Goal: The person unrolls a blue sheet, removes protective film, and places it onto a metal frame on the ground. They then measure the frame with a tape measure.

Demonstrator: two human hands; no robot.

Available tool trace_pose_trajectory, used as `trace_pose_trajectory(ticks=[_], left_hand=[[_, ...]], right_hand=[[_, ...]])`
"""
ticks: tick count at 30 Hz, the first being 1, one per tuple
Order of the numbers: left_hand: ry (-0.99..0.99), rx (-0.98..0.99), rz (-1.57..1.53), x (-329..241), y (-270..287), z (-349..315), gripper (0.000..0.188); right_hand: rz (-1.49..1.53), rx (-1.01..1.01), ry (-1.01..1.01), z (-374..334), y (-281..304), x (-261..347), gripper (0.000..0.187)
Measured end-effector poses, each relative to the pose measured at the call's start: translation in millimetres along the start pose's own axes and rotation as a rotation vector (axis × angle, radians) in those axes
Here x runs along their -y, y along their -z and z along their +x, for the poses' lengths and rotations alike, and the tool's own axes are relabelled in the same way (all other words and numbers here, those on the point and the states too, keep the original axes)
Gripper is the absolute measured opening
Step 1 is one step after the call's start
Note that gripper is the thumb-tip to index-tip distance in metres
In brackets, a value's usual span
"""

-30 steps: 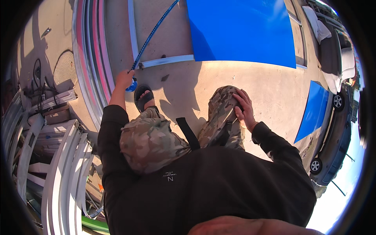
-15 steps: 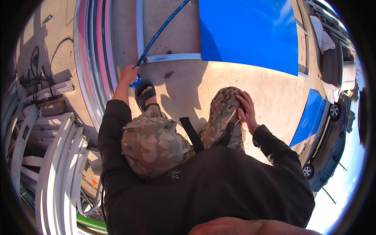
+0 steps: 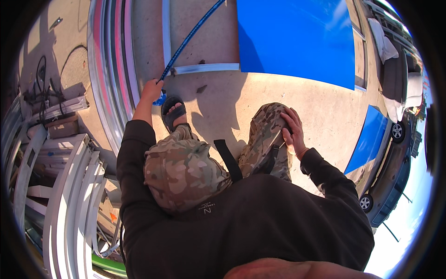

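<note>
My left hand [image 3: 151, 89] is closed around a long, taut blue strip [image 3: 188, 41] with small marks along it. From the fist the strip runs up and away to the right, out of view at the top. A crumpled blue end [image 3: 160, 99], like thin plastic film, pokes out below the fist, beside my sandalled left foot [image 3: 174, 113]. My right hand [image 3: 293, 130] lies on my right knee [image 3: 269, 118], over the camouflage trousers. Its fingers are stretched out and hold nothing.
Long metal profiles [image 3: 111, 60] lie on the left, with a frame bar [image 3: 204, 68] ahead. A large blue panel [image 3: 297, 42] is at far right, a second blue sheet [image 3: 368, 137] nearer. White profiles [image 3: 69, 200] and black cables [image 3: 42, 88] sit left; a car [image 3: 388, 172] stands right.
My left hand has dropped very slightly toward me, still holding the blue strip. My right hand stays on the knee.
</note>
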State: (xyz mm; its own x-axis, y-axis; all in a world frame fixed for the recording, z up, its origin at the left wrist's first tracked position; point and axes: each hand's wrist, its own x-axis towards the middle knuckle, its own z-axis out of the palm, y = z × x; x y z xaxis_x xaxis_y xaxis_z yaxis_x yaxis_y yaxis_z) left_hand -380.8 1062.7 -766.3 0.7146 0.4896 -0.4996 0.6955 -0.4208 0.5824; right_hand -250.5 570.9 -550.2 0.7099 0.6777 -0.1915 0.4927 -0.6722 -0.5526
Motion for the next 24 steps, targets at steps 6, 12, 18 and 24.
trace_pose_trajectory(ticks=[6,12,18,24], left_hand=[[-0.014,-0.003,-0.002,1.8,2.1,-3.2,0.037],[-0.013,0.005,-0.012,3.8,0.9,-1.2,0.038],[0.008,-0.012,0.016,7.4,1.4,0.6,0.039],[0.010,-0.034,-0.005,6.4,3.0,0.1,0.038]], right_hand=[[0.004,0.029,0.005,1.0,1.2,1.8,0.050],[0.024,0.016,0.001,2.7,0.4,3.1,0.050],[0.032,0.015,0.000,2.8,-0.3,2.5,0.050],[0.032,0.017,0.000,3.6,-0.7,1.4,0.050]])
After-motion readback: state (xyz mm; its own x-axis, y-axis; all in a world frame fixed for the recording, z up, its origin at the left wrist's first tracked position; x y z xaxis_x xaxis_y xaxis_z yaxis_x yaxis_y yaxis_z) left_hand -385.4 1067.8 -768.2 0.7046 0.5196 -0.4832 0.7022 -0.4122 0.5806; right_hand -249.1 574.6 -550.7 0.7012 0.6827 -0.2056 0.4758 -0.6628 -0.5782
